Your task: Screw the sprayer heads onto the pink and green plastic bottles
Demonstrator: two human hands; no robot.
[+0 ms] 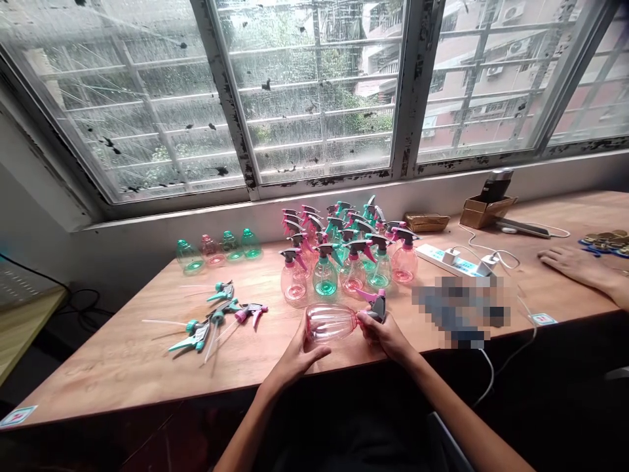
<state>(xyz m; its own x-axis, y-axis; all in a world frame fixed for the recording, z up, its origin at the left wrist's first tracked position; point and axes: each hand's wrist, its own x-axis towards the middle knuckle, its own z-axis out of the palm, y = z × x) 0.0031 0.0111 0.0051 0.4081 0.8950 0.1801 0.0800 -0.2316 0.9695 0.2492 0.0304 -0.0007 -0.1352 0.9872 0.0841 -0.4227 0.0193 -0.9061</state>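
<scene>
A clear pink spray bottle [331, 323] lies on its side between my hands, just above the table's front part. My left hand [301, 357] cups its base, fingers wrapped behind it. At the neck, my right hand [386, 337] closes round the collar of the pink and grey trigger head [377, 305], which sits on the bottle's mouth. Whether the collar is fully screwed on cannot be seen. Several assembled green and pink spray bottles [325, 278] stand upright just behind. To the left, several loose trigger heads [196, 333] with thin tubes lie on the wood.
Several headless bottles [251, 244] stand at the back left of the table [118, 347]. Right of the spray bottles are a white power strip [452, 261], cables, a blurred patch and a cardboard box [484, 211]. Another person's hand [572, 262] rests on the table at far right.
</scene>
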